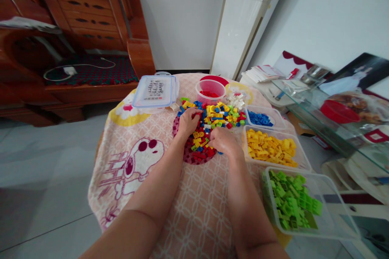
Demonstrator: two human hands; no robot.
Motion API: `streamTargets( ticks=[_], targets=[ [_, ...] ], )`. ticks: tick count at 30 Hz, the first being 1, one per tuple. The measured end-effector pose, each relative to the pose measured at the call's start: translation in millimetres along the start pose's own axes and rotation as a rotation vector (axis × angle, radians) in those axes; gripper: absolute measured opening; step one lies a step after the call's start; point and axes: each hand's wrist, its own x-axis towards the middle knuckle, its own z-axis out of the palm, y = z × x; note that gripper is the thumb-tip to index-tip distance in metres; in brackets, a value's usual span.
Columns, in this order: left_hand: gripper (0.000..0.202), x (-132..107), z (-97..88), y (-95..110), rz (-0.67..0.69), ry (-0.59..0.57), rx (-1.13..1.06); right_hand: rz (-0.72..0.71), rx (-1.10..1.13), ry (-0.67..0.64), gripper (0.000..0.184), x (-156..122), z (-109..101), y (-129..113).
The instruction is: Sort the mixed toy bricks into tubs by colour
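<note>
Far left stands a carved wooden bench (91, 28), well apart from the table. The table wears a soft pink cloth (194, 210) printed with a cartoon dog. A clear plastic lid with blue clips (154, 91) lies flat at the back left. My left hand (188, 121) rests palm down on the near left edge of the heap of mixed plastic bricks (217, 116), fingers curled into the red, blue and yellow pieces; I cannot tell whether it grips one. My right hand (223, 141) sits just beside it at the heap's near edge, loosely curled, knuckles up, fingertips hidden among bricks, so its hold is unclear too. Behind the heap is a round tub of red bricks (210, 91). To the right, clear rectangular tubs hold blue bricks (261, 118), yellow bricks (270, 147) and green bricks (291, 202).
</note>
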Motion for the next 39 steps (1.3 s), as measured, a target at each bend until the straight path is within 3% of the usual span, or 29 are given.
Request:
streamTargets(
  ticks=[18,24,33,39],
  targets=[
    [0.033,0.9,-1.6,2.5,-0.017,-0.02,0.011,-0.033,-0.032,0.033,0.028,4.6,5.7,-2.1],
    [0.034,0.3,-1.9,1.6,-0.014,-0.021,0.009,-0.034,-0.034,0.004,0.039,3.8,5.6,-2.6],
    [0.032,0.3,-1.3,1.5,-0.004,-0.016,-0.005,-0.058,0.003,0.023,0.018,2.5,3.4,-5.6],
    [0.033,0.1,-1.3,2.9,-0.017,-0.017,0.006,-0.053,0.136,0.104,0.016,3.3,4.1,9.9]
  ],
)
